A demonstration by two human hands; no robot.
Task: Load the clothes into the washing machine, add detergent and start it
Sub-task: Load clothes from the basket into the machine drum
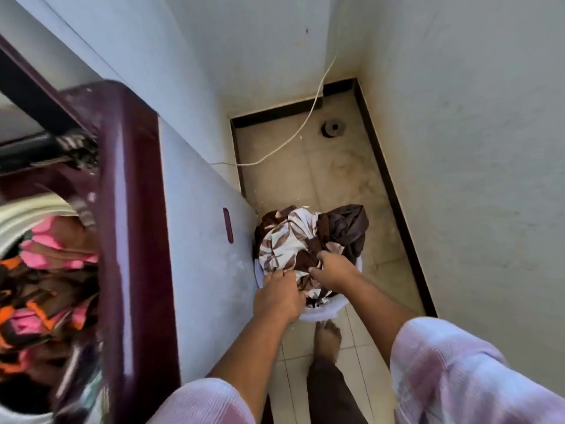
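While both hands are sunk into the white basket (324,312) on the floor, just right of the washing machine (134,209), the left hand (276,298) and right hand (331,270) each clench a bunch of the brown-and-white patterned cloth (287,240). It looks tangled with a dark brown piece (345,228) on the far side. Hauled up in one go, a trailing end could drag the floor or tip the basket. The open drum at the left holds pink and orange clothes (46,270), so overfilling seems possible.
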